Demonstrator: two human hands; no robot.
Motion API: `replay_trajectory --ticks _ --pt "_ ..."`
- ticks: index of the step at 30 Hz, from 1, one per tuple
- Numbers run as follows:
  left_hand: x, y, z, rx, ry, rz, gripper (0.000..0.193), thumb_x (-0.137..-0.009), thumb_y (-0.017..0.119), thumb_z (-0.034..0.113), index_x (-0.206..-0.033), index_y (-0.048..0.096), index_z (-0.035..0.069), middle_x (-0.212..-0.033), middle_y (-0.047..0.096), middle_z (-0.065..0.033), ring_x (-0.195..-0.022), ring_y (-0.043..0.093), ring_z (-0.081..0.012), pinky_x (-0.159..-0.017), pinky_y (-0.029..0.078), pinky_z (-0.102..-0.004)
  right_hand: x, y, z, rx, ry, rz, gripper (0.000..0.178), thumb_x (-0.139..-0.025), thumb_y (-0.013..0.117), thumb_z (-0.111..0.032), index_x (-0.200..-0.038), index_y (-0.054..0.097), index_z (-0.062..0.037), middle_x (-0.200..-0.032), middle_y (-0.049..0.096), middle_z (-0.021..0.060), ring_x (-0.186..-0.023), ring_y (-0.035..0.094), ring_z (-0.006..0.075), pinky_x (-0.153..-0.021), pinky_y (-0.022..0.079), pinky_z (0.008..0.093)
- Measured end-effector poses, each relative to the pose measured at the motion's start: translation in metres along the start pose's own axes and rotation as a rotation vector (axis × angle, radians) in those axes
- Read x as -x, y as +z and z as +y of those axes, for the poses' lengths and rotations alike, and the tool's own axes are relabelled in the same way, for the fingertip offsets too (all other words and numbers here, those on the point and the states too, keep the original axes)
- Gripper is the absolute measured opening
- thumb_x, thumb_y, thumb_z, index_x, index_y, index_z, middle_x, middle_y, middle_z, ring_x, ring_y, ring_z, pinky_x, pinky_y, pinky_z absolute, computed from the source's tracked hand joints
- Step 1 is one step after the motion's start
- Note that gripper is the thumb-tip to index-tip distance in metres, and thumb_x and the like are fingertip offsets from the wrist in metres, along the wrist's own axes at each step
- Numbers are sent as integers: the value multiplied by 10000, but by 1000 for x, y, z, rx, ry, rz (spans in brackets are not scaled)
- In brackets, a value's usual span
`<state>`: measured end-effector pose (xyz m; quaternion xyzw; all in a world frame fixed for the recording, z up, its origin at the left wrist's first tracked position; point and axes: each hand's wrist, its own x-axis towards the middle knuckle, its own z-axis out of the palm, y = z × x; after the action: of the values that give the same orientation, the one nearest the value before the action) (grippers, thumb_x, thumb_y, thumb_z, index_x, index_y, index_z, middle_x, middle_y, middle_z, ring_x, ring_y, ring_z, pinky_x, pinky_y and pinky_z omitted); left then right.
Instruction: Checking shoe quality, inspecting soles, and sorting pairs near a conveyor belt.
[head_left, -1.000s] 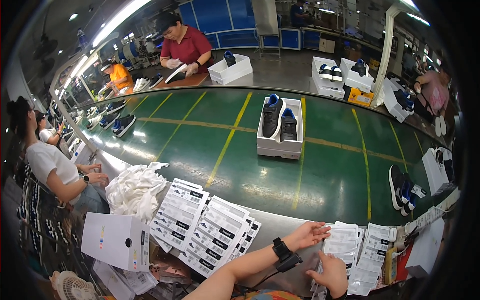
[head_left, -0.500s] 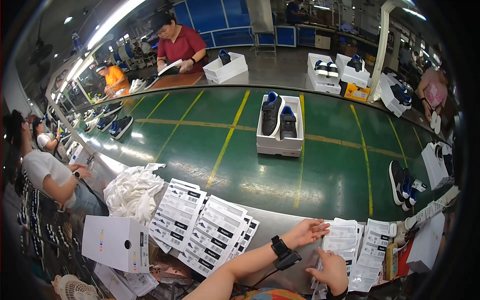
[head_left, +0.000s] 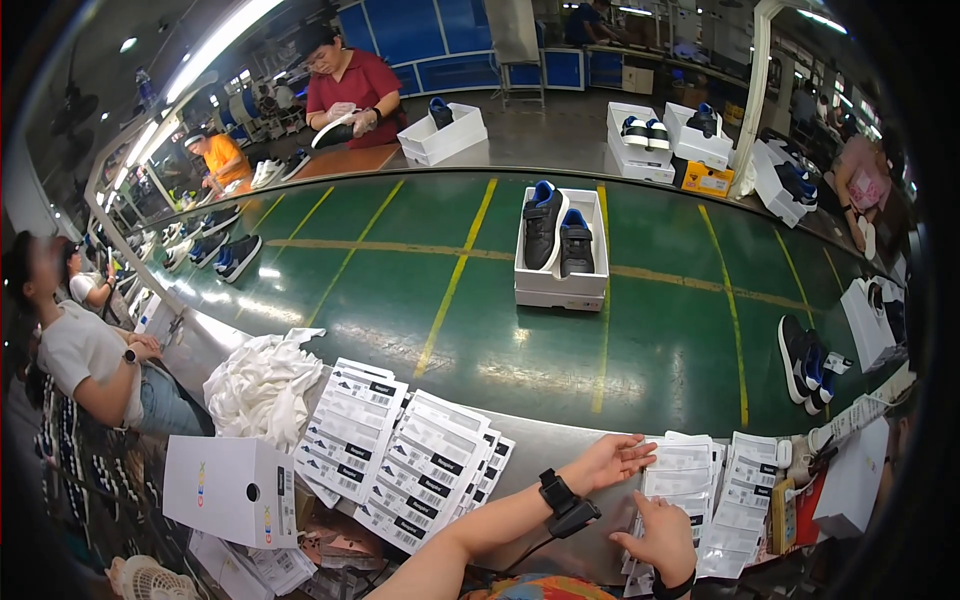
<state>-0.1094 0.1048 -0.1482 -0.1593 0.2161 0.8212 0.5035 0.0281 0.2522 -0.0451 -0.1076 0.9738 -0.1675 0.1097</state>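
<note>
My left hand (head_left: 612, 464) stretches its fingers toward the near stack of printed label sheets (head_left: 680, 468), the tips at its left edge; nothing is in it. Below it, my right hand (head_left: 660, 538) lies over the same stack with thumb and forefinger apart, and I see nothing held. A second stack of label sheets (head_left: 745, 490) lies just to the right. Black watch-like devices and bands circle both wrists. Across the green belt stands an open white shoebox (head_left: 560, 292) with a pair of black shoes (head_left: 546, 230) with blue linings inside.
More label sheets (head_left: 425, 470) lie left of my arm, beside crumpled white cloth (head_left: 265, 390) and a closed white shoebox (head_left: 230, 490). Dark shoes (head_left: 800, 365) rest at the belt's right. Co-workers stand beyond the belt, one in red handling a shoe (head_left: 333, 131); another sits at left.
My hands keep almost the same pose over the sheets. The co-worker in red has tilted the shoe and shifted their grip. The person at left has drawn their hands in and leaned back.
</note>
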Motion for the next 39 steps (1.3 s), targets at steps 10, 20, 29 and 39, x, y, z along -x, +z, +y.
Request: replay_trajectory --ticks 10,20,29,39 --pt "3 0 2 67 5 24 275 -943 569 141 -1209 526 85 -1363 571 -148 -1255 558 -293 -824 484 -295 -1 -5 -6 -4 -25 4 773 -660 798 -472 -1231 584 4 -827 650 219 -774 645 371 -663 497 438" --pt "15 -5 11 116 -33 13 176 -949 546 108 -1117 557 58 -1384 537 -192 -1297 511 -337 -806 515 -334 -3 1 -14 54 -6 -24 762 -737 737 -506 -1293 560 -16 -888 653 222 -848 643 359 -721 504 424" --pt "20 -5 14 61 7 20 165 -955 541 125 -1099 559 47 -1387 531 -213 -1312 494 -344 -831 487 -332 -2 3 -17 25 10 -11 745 -747 740 -479 -1301 536 -27 -924 657 231 -898 639 372 -762 503 446" --pt "23 -5 17 22 29 34 166 -977 507 134 -1098 543 26 -1392 513 -238 -1286 514 -361 -848 506 -347 -3 14 -15 68 -6 23 754 -762 709 -522 -1299 555 -15 -930 651 229 -852 643 380 -755 517 429"
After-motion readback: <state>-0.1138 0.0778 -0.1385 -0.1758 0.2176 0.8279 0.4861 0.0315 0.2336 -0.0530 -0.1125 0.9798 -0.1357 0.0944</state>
